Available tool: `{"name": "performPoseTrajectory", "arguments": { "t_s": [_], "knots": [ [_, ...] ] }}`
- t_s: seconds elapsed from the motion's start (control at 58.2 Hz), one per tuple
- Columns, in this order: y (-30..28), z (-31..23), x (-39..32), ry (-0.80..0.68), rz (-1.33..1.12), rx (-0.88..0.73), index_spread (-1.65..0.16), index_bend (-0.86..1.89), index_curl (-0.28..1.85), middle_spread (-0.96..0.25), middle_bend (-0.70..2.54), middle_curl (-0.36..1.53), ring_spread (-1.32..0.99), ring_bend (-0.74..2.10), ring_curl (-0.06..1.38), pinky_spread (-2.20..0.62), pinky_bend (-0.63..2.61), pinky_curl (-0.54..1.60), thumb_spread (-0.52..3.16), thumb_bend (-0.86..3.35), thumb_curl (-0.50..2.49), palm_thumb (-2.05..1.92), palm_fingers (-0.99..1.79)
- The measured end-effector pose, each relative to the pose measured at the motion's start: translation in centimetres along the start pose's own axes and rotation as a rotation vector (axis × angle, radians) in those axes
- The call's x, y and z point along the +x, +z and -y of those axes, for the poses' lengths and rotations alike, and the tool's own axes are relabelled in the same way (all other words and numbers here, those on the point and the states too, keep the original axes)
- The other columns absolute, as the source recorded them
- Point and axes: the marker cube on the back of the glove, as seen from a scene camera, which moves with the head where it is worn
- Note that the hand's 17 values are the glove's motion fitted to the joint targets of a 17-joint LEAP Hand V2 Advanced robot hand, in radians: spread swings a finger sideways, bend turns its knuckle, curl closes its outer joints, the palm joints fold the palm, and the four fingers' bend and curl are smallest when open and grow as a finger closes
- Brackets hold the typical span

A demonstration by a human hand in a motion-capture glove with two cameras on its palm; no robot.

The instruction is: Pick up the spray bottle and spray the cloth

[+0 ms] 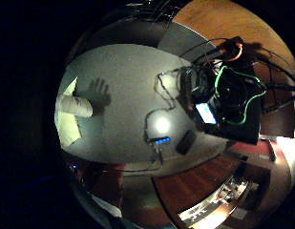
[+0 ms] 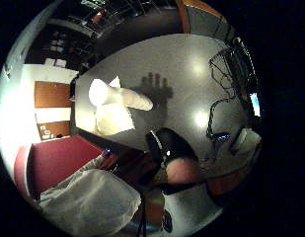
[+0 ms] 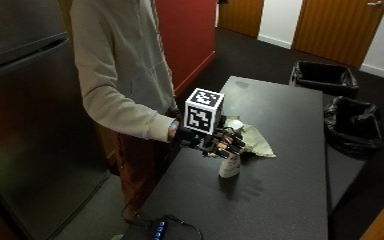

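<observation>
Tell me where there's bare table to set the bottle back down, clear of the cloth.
Bare tabletop lies on the near side of the spray bottle, between it and the power strip at the near end. Another free patch lies beyond the cloth, toward the far end. It is crowded where the gloved right hand hovers beside bottle and cloth.

Office or lab room: steel fridge (image 3: 19, 115), bins (image 3: 324, 77), wooden doors (image 3: 338, 30).

Dark table (image 3: 292, 165), white spray bottle (image 3: 230, 165) upright beside pale cloth (image 3: 257, 142), cabled device (image 3: 153, 230) near edge
</observation>
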Motion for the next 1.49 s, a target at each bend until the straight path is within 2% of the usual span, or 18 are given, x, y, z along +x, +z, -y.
{"name": "performPoseTrajectory", "arguments": {
  "t_s": [0.155,0.361,1.322,1.494],
  "knots": [
    [-0.2,0.6,0.8,-0.019,0.001,-0.01,-0.31,0.15,0.11,-0.02,0.22,0.12,0.0,0.24,0.1,0.16,0.39,0.17,0.73,0.21,0.15,0.51,0.15],
    [-1.0,0.6,1.6,-0.058,-0.023,-0.012,-0.35,0.15,0.17,-0.02,0.23,0.2,0.0,0.25,0.14,0.2,0.39,0.23,0.9,0.11,0.22,0.56,0.11],
    [0.8,-3.4,-2.9,-0.036,0.04,-0.026,-0.38,0.14,0.23,-0.02,0.2,0.32,0.02,0.27,0.24,0.22,0.41,0.33,0.95,-0.03,0.31,0.55,0.03],
    [1.6,-4.3,-4.4,-0.019,0.11,-0.007,-0.38,0.14,0.23,-0.01,0.21,0.33,0.03,0.27,0.25,0.22,0.41,0.33,0.94,-0.04,0.3,0.5,0.03]
  ]
}}
